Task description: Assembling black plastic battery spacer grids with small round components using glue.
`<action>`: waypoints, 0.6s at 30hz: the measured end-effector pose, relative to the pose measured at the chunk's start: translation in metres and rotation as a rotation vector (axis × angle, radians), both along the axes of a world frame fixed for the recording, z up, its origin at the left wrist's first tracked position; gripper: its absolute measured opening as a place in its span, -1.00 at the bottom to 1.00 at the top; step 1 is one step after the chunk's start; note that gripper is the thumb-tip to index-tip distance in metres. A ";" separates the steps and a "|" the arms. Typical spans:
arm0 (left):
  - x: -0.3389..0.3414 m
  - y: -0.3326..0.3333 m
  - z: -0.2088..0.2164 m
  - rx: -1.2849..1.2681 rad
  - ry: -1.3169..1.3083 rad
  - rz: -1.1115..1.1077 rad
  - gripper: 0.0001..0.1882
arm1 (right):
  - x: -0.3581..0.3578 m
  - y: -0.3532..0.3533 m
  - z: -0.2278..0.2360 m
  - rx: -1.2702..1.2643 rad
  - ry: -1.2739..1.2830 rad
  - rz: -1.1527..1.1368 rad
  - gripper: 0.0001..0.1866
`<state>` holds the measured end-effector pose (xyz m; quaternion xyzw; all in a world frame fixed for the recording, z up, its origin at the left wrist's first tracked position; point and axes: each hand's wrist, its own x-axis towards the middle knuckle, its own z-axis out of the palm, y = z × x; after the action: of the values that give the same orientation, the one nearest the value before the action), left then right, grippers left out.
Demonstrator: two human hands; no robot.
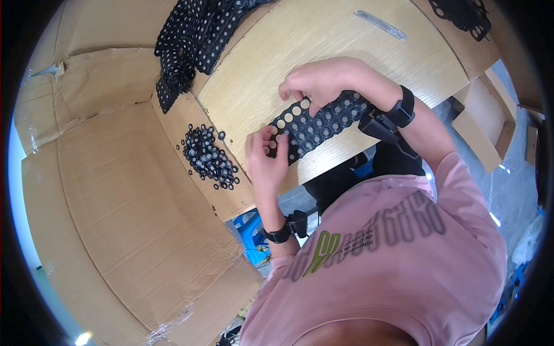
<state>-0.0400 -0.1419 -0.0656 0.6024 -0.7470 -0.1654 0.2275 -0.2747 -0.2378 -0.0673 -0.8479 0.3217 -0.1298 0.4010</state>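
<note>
A black strip of joined rings (323,125) lies slantwise on the wooden table in front of me. Most of its rings have grey round centres, while several along its far left edge show pale circles the colour of the tabletop. My left hand (268,158) grips the strip's left end between thumb and curled fingers. Over the far edge, my right hand (317,83) bends at the wrist, its thumb touching the strip and its forefinger apart from the thumb. Nothing shows between those two fingers. Left of the table, small black-rimmed discs (208,157) lie in a pile on cardboard.
Black dotted material (202,34) is heaped at the table's far left corner. A clear flat ruler-like strip (381,25) lies on the tabletop (254,81). Tall cardboard walls (115,173) stand at left. At right are an open carton (483,124) and black lacy material (461,16).
</note>
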 end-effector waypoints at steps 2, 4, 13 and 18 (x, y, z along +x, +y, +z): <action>-0.011 0.004 0.002 0.031 -0.031 -0.001 -0.63 | 0.001 0.000 0.004 0.071 0.051 -0.001 -0.45; -0.015 0.005 0.002 0.032 -0.013 0.026 -0.61 | 0.004 0.000 0.007 0.177 0.069 0.070 -0.43; -0.014 0.010 -0.016 0.028 0.063 0.060 -0.73 | 0.023 0.010 -0.013 -0.201 -0.126 0.139 -0.47; -0.016 0.013 -0.019 -0.006 0.127 0.065 -0.74 | 0.029 0.013 -0.014 -0.083 -0.167 0.010 -0.58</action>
<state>-0.0557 -0.1292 -0.0845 0.6141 -0.7115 -0.1935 0.2817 -0.2459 -0.2243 -0.0813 -0.8514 0.2773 -0.2113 0.3918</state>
